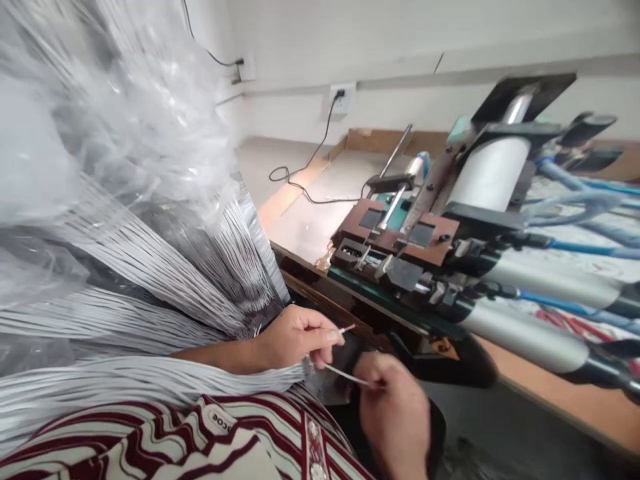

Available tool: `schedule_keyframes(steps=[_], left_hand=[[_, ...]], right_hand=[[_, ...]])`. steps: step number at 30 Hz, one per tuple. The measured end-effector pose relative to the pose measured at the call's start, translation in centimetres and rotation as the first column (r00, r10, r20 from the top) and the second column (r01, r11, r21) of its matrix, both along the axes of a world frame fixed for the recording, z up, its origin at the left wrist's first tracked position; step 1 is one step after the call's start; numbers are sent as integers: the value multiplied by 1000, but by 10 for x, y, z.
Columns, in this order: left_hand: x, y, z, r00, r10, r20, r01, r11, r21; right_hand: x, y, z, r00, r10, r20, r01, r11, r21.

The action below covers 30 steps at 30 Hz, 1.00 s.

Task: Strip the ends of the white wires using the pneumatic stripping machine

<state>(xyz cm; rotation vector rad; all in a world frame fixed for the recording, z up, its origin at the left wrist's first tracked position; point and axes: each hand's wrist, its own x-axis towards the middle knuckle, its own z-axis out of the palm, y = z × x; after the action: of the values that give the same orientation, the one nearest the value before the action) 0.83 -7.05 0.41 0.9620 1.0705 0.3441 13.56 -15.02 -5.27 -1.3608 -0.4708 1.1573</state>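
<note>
Thumb and fingers of my left hand [303,339] pinch a thin grey cable near its end; a short stripped tip with a reddish wire [349,329] sticks out past the fingertips. From below that hand the grey cable [347,375] runs to my right hand [393,410], whose fingers are closed around it and somewhat blurred. Both hands are above my lap, in front of the bench edge. Under my left forearm lies a bundle of grey cables [150,387]. A bench machine [395,247] with metal cylinders stands just beyond the hands.
Large bundles of grey cables [150,247], partly wrapped in clear plastic [165,100], fill the left side. Blue air hoses [575,247] run off the machine to the right. A black cord [327,133] leads to a wall socket [343,100]. The wooden bench edge [565,400] runs along the front.
</note>
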Motion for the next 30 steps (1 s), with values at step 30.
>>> schedule_keyframes(steps=[30], left_hand=[[60,86,36,801,540,257,-597,702,387]], right_hand=[[-11,82,-9,920,75,-385,-14,987,159]])
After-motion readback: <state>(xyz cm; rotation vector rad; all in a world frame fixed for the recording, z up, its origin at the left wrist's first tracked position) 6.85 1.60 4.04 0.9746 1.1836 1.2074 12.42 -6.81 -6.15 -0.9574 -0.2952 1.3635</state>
